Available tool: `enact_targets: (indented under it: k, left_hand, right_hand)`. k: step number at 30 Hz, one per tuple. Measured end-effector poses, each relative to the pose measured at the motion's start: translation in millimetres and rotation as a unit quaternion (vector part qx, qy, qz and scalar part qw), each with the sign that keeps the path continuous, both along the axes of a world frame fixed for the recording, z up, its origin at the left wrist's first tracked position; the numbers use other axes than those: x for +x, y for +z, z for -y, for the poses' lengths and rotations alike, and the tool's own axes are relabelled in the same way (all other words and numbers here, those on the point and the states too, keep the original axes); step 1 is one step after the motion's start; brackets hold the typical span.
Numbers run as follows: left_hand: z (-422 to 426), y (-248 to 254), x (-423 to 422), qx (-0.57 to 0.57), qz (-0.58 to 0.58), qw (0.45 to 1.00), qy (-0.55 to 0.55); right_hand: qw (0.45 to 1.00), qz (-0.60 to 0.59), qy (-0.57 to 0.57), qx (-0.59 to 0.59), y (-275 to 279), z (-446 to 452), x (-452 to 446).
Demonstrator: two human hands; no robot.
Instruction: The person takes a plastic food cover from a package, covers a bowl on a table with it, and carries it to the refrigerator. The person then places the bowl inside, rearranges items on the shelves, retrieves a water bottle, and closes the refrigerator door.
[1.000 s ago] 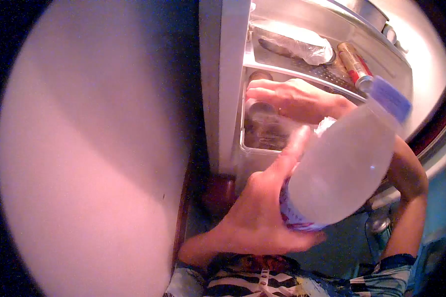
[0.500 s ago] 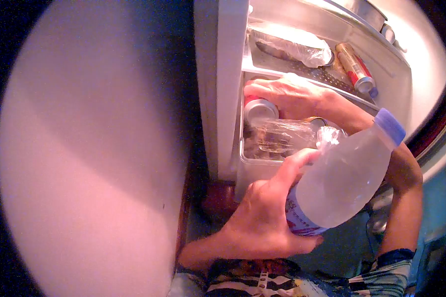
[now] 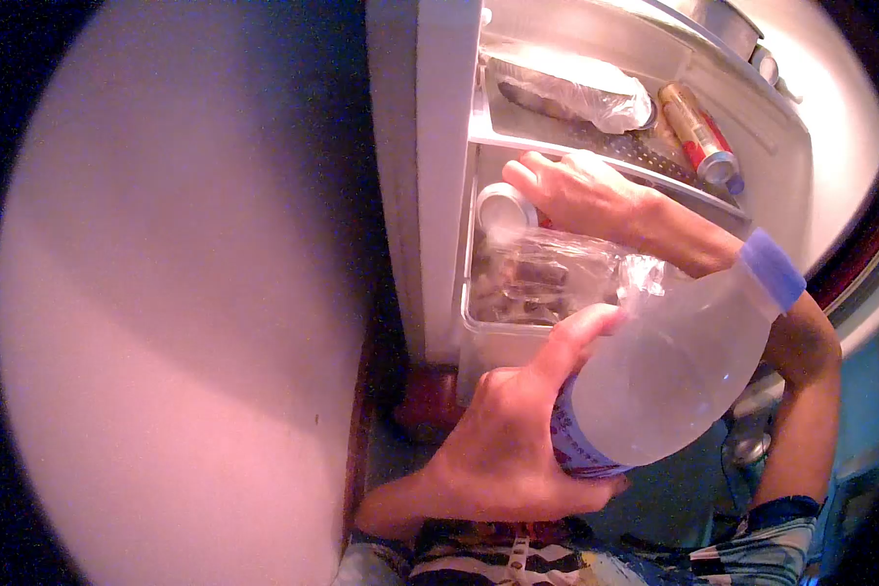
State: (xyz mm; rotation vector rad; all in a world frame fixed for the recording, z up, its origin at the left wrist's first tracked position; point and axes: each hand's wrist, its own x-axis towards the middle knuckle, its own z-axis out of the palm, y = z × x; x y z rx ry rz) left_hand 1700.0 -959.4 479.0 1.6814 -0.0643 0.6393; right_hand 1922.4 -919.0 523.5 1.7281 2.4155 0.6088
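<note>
My left hand (image 3: 518, 430) is wrapped round a large, frosted plastic bottle (image 3: 669, 366) with a blue cap and a blue-and-white printed label. The bottle is tilted, its cap toward the upper right. Inside the fridge's lower bin, my right hand (image 3: 581, 190) has its fingers curled, their tips out of sight. Just left of these fingers stands a can (image 3: 506, 210) with a silver end facing up. Between the can and the bottle lies a clear plastic bag (image 3: 547, 269) with dark contents I cannot make out.
On the shelf above rest a plastic-wrapped dish (image 3: 571, 88) and a gold-and-red can (image 3: 693, 132) on its side. The white bin rim (image 3: 503, 325) edges the lower compartment. A broad pale panel (image 3: 186, 293) fills the left side.
My right hand has shifted right and slightly down, off the silver-ended can, uncovering more of it. The bottle in my left hand has dropped slightly. The view has shifted a little.
</note>
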Motion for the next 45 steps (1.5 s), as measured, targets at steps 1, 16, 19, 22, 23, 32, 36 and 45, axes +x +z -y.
enact_targets:
  k: [1, 16, 19, 22, 23, 32, 36, 45]
  left_hand:
    - [1, 1, -1, 0.003, -0.004, 1.0, 0.004]
    - [-3, -5, 3, -0.011, -0.041, 0.997, 0.062]
    - [-3, -10, 5, -0.007, -0.013, 0.998, 0.067]
    - [-7, -15, 9, -0.005, 0.027, 0.996, 0.084]
    - [-9, -16, 10, -0.003, 0.037, 0.995, 0.087]
    - [-6, -36, 54, 0.02, 0.053, 0.977, 0.204]
    - [-11, -39, 75, -0.045, 0.039, 0.976, 0.207]
    - [-53, -33, 111, -0.098, 0.037, 0.981, 0.164]
  right_hand:
    - [1.0, 0.007, -0.013, -0.003, -1, -1, 0]
    - [0.899, -0.374, -0.035, -0.223, 81, 74, -23]
    - [0.93, -0.296, 0.139, -0.168, 47, 85, 2]
    - [0.932, -0.222, -0.018, -0.287, 23, 70, -1]
    - [0.92, -0.275, 0.031, -0.277, 2, 61, 13]
    - [0.948, -0.31, -0.037, 0.067, 58, 115, -6]
    - [0.982, -0.164, 0.06, 0.068, 33, 86, 2]
    - [0.93, -0.282, -0.233, 0.04, -14, 57, 38]
